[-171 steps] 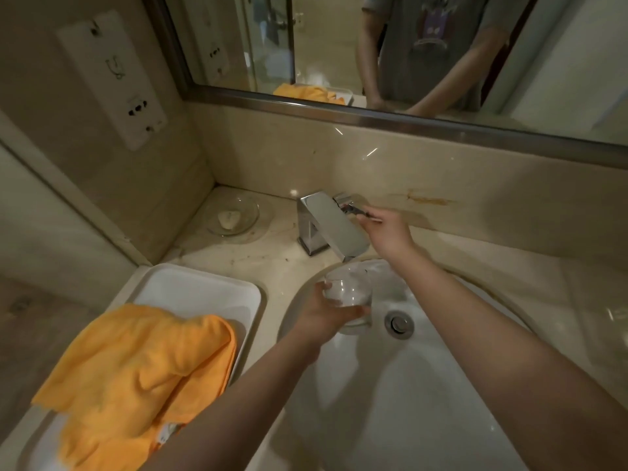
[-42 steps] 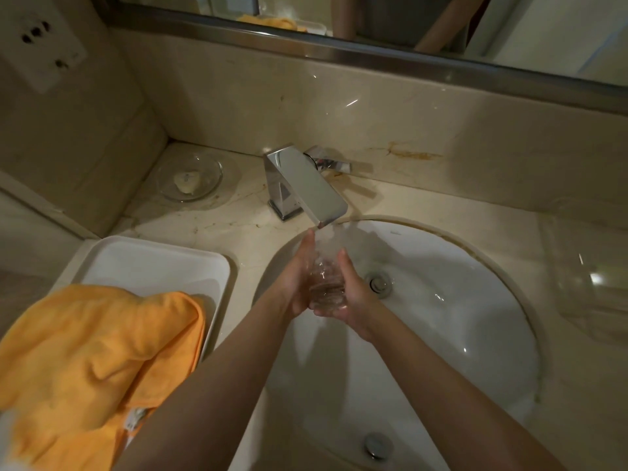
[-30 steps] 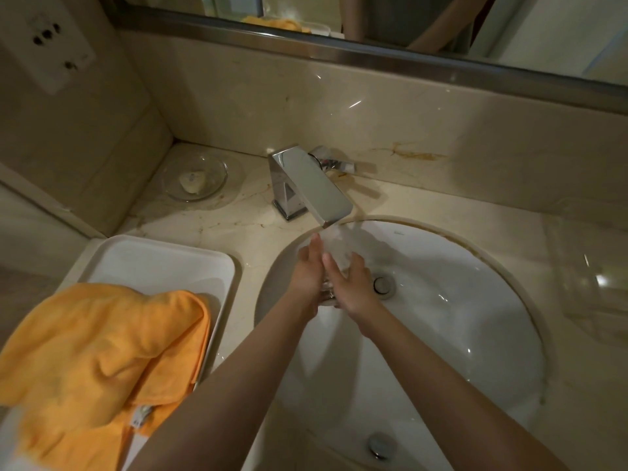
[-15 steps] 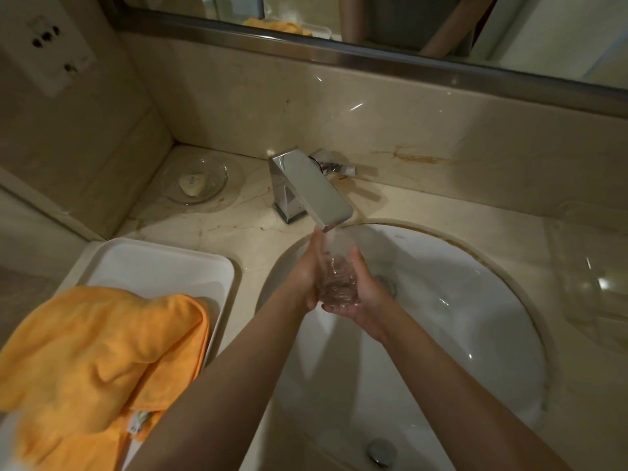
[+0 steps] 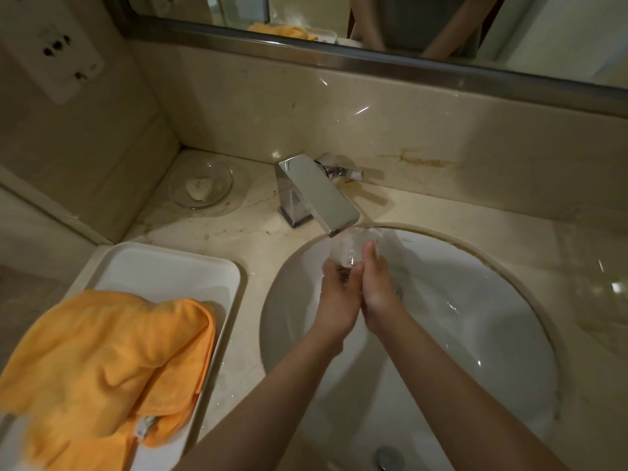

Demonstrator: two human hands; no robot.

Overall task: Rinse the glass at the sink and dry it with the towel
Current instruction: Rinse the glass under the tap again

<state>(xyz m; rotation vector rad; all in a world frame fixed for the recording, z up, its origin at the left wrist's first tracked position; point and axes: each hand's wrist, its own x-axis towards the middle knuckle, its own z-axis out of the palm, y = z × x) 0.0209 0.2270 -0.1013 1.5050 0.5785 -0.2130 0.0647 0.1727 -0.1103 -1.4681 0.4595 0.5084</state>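
- Glass: centre of frame, over the upper left part of the sink, directly under the tap spout. Water runs from the spout onto it. Only its upper part shows; the rest is hidden between the hands.
- Left hand: fingers curled round the left side of the glass, gripping it.
- Right hand: pressed against the right side of the glass, thumb up along it, fingers wrapped behind; grips the glass. The two hands touch each other below the glass.
- Both forearms enter from the lower edge of the frame and converge at the glass.
- Towel: orange, crumpled, lower left of frame; lies on the near half of the white tray and hangs over its left edge. Well apart from the hands.
- Tray: sits on the counter just left of the sink.
- Soap dish: clear, upper left of centre, in the counter corner left of the tap; holds a pale piece of soap.
- Mirror: top of frame, above the backsplash; reflects the towel and the person's arms.
- Wall socket: upper left corner.
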